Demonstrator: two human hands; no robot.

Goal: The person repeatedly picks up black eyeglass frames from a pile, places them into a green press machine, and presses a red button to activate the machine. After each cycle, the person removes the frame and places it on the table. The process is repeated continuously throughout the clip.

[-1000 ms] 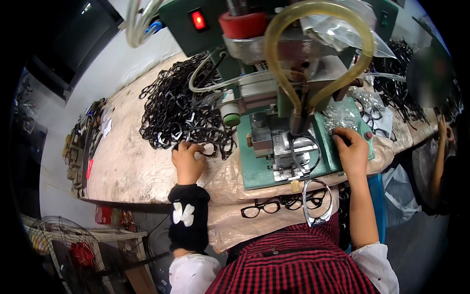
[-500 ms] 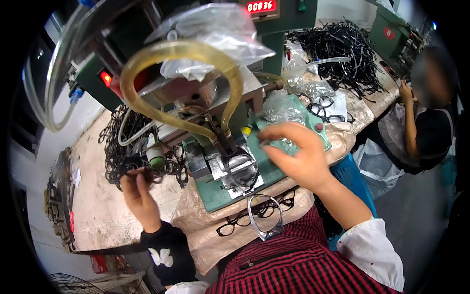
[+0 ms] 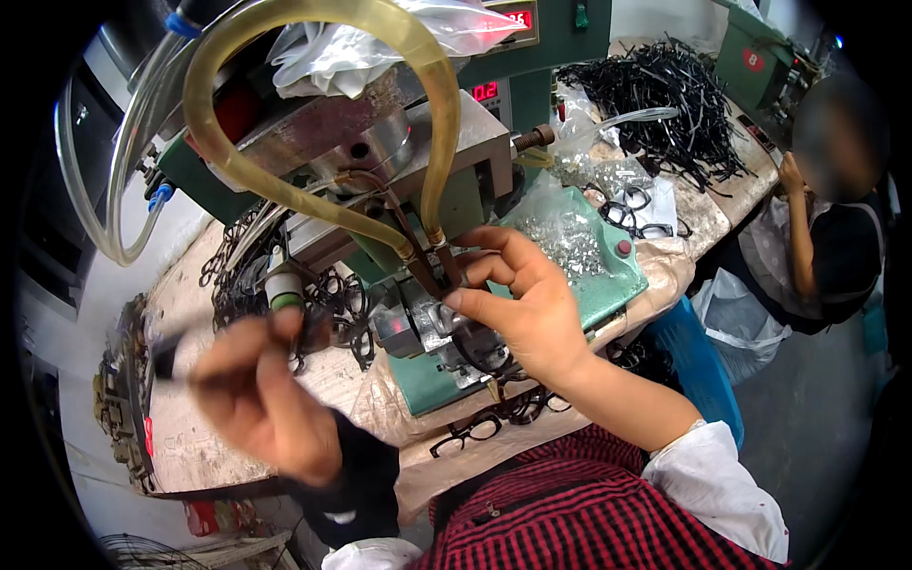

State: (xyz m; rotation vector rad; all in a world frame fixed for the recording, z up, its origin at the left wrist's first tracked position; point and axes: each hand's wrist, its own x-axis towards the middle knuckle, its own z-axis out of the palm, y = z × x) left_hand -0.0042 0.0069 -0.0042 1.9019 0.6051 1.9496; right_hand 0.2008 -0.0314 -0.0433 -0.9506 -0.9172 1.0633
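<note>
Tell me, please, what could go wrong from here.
The right hand might get its fingers pinched, since they are right up against the dark metal prongs. The small silvery pieces lying near that hand could scatter if it brushes them.

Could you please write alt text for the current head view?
A right hand is at the metal prongs of a green machine, while the left hand, motion-blurred, is over the bench near black glasses frames. Another person is at the right.
</note>
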